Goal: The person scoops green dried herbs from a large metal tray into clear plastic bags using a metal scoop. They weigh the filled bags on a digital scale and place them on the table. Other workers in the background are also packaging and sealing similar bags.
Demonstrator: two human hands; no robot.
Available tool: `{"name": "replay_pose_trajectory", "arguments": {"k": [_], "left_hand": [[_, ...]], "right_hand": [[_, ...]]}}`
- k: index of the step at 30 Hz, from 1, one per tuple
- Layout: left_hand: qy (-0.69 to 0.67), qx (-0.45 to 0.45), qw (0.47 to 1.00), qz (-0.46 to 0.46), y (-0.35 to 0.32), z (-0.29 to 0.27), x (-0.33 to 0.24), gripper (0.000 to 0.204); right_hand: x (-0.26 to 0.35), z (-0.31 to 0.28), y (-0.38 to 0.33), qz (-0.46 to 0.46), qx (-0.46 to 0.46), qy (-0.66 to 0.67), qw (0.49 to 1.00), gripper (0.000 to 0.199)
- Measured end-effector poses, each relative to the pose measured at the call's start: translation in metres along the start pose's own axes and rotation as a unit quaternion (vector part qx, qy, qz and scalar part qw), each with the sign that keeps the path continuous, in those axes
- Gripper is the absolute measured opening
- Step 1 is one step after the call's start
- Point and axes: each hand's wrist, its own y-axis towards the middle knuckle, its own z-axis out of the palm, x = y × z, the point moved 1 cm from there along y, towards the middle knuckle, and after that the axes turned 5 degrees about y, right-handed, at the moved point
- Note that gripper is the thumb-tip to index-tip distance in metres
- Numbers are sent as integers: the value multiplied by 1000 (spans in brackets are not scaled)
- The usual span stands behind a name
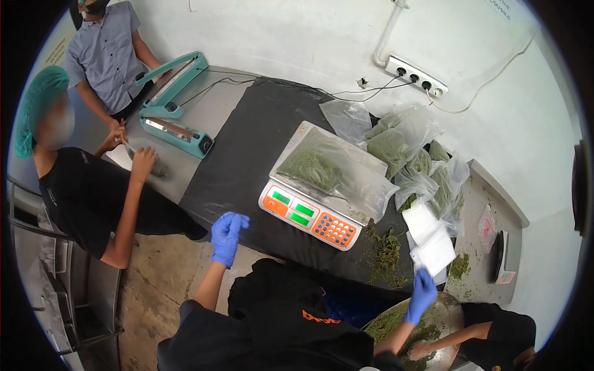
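My left hand [229,238], in a blue glove, is raised at the table's near edge, left of the scale. Its fingers are curled in, and nothing shows between them. At the right, my right hand [422,297], also blue-gloved, has its fingertips pressed together at the near edge of a stack of white sheets [434,250]. Whether these are paper or flat bags I cannot tell. On the pan of an orange-and-white digital scale [312,213] lies a clear plastic bag of dried green herb [315,164], its loose end hanging past the pan's right side.
Several filled bags [402,139] are heaped beyond the scale. Loose herb [387,253] lies near the sheets. A co-worker's hand [421,350] is in a large metal bowl [448,315]. Two people stand left by teal heat sealers [176,136]. Cables run to a power strip [416,76].
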Motion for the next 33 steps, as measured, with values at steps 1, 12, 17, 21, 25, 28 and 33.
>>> {"name": "replay_pose_trajectory", "arguments": {"k": [1,12,17,21,25,28,33], "left_hand": [[3,6,1000,30,9,8,-7,14],[340,212,744,535,73,235,-125,49],[284,106,847,436,183,265,-87,21],[192,-105,938,269,293,222,-132,28],[137,-145,962,185,373,199,-159,32],[197,-132,946,223,444,233,-117,33],[353,-106,916,159,527,259,-18,38]], "right_hand": [[-12,-29,-26,7,-33,-30,999,17],[-215,-136,-399,193,-85,-636,742,69],[-150,-122,-398,535,-286,-292,740,31],[-132,-106,-427,420,-412,-255,768,15],[-89,-115,-376,547,-389,-296,680,17],[-116,-109,-407,489,-444,-294,690,17],[-84,-102,-345,549,-475,-168,667,17]]}}
